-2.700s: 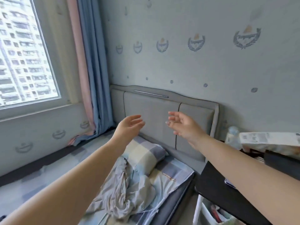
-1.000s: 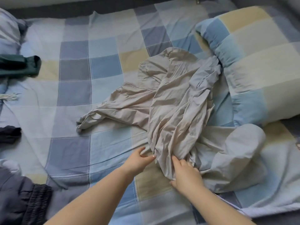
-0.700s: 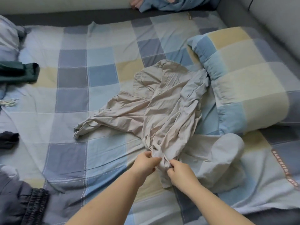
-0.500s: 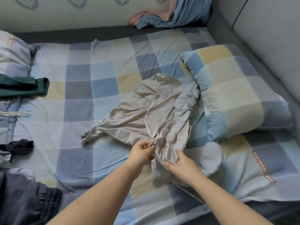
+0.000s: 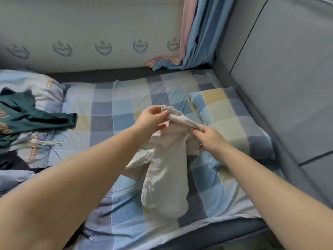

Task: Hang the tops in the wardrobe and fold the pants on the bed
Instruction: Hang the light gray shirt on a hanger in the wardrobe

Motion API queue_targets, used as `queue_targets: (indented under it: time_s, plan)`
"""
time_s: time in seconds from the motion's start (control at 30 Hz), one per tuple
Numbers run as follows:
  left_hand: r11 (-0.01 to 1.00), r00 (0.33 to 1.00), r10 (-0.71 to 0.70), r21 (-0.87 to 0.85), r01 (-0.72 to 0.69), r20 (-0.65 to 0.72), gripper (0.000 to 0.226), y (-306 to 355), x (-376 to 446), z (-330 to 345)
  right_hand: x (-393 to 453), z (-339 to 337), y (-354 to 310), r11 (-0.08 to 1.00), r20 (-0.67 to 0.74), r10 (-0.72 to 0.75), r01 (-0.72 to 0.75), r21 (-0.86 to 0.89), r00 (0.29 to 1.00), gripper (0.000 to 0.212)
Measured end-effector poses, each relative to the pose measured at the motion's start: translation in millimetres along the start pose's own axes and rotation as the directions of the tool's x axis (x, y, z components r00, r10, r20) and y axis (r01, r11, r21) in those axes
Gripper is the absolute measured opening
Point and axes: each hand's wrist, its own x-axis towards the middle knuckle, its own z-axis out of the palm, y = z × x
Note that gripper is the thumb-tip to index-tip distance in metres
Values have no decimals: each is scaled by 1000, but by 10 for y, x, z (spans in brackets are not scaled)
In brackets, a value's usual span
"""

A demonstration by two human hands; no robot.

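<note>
hands point(image 5: 177, 126) — raised, pinching garment point(image 5: 166, 170)

Left hand point(image 5: 152, 120) and right hand point(image 5: 210, 139) raised, fingers pinching.

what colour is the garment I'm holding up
Pale beige, almost cream: the garment shows plainly in the head view.

Soft even daylight, slight blur, edges warped
</note>
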Motion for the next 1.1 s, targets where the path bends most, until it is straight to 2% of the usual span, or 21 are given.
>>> queue_targets:
  time_s: [0.1,0.2,0.23,0.3,0.37,0.43,0.47,0.53,0.6,0.7,0.87,0.9,1.0,1.1]
  plan:
    - [986,997,58,152,-64,41,11,405,-190,-82,22,-184,-637,974,-69,-9,24,226,998,18]
    - [923,984,176,350,-159,-18,13,680,-486,-255,-37,-326,-1295,952,-161,-81,124,279,984,19]
    - [905,981,190,395,-160,-37,22,716,-559,-316,-59,-350,-1462,948,-194,-100,153,279,976,20]
    - [897,990,142,425,-123,-12,56,809,-697,-437,-153,-387,-1811,934,-242,-132,203,294,961,24]
    - [913,996,19,404,-54,91,93,888,-806,-503,-243,-409,-2082,917,-257,-155,236,321,954,25]
    - [926,978,-40,375,-41,205,110,1020,-913,-528,-362,-419,-2335,905,-258,-196,276,325,946,26]
    - [929,967,-30,364,-66,253,107,1086,-937,-525,-418,-432,-2445,898,-260,-216,296,325,941,26]
    - [923,949,40,351,-155,313,78,1232,-989,-511,-543,-450,-2629,889,-285,-241,329,318,928,26]
    - [881,941,143,394,-262,306,44,1380,-1062,-519,-697,-428,-2778,889,-340,-238,345,302,910,26]
    - [864,923,227,374,-338,309,16,1585,-1209,-541,-898,-405,-2891,906,-412,-236,353,234,880,25]
    - [923,853,296,103,-371,430,20,1867,-1587,-491,-1302,-129,-2955,958,-436,-178,257,130,882,28]
    - [928,834,309,45,-369,457,18,1918,-1681,-446,-1421,-56,-2964,972,-457,-177,227,57,872,26]
    - [936,794,341,-98,-339,504,21,2037,-1968,-288,-1877,103,-2991,975,-511,-158,51,-216,845,26]
    - [937,779,349,-178,-301,522,27,2111,-2279,-94,-2546,233,-2988,950,-547,-69,-113,-292,834,38]
